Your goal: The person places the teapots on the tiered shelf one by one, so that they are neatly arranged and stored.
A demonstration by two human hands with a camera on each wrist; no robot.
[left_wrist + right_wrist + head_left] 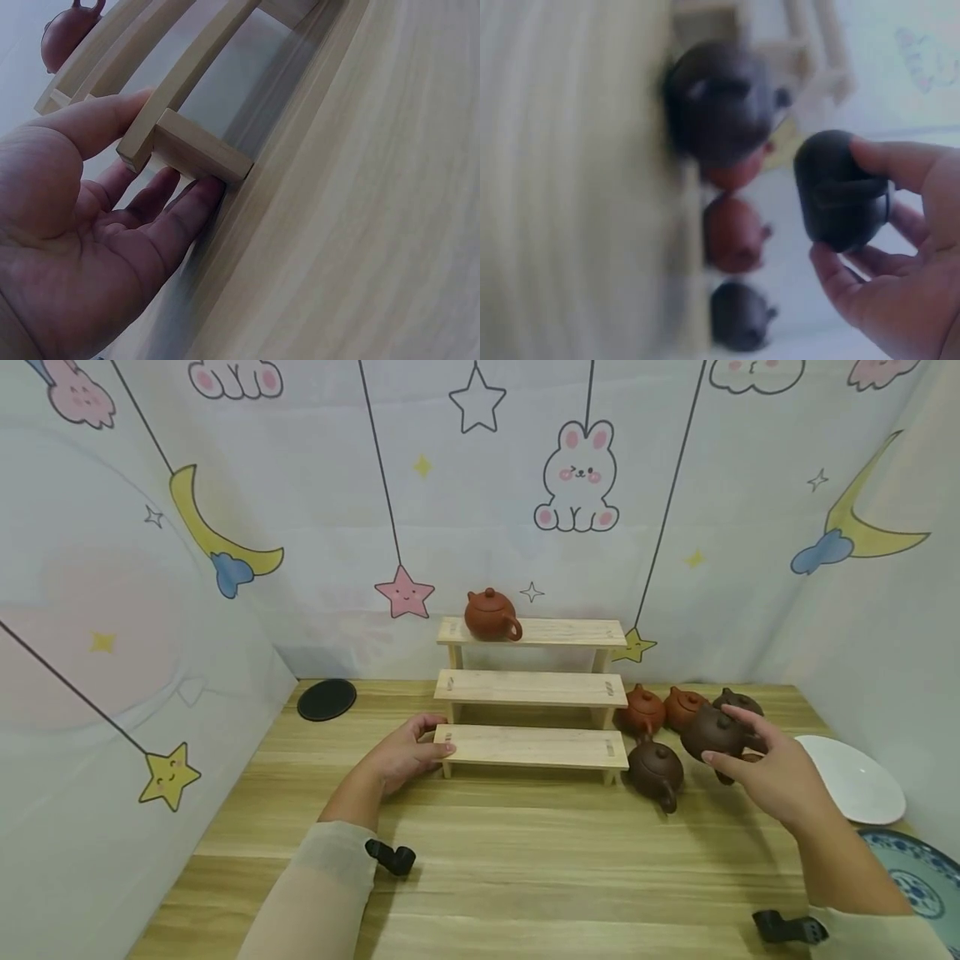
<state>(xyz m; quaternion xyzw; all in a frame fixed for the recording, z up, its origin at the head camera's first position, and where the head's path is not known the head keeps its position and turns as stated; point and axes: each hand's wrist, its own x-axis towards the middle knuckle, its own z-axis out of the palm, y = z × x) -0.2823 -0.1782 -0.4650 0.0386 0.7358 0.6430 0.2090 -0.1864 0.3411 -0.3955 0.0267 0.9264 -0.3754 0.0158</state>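
My right hand [772, 768] holds a dark brown teapot [708, 735] between thumb and fingers, raised above the table in the right wrist view. With thumb on top and fingers against the leg, my left hand [97, 202] grips the left end of the lowest step of a three-step wooden stand [532, 747]. A reddish-brown teapot [491, 614] sits on the top step, toward its left end. Right of the stand are another dark teapot [656, 772], two reddish teapots [735, 234] and a dark one [740, 316] farther back.
A white plate [855, 781] lies at the right, with a blue-patterned plate [892, 852] nearer, partly behind the right forearm. A black round disc [327, 700] rests at the back left of the wooden table [525, 860]. A printed curtain [315, 468] hangs behind.
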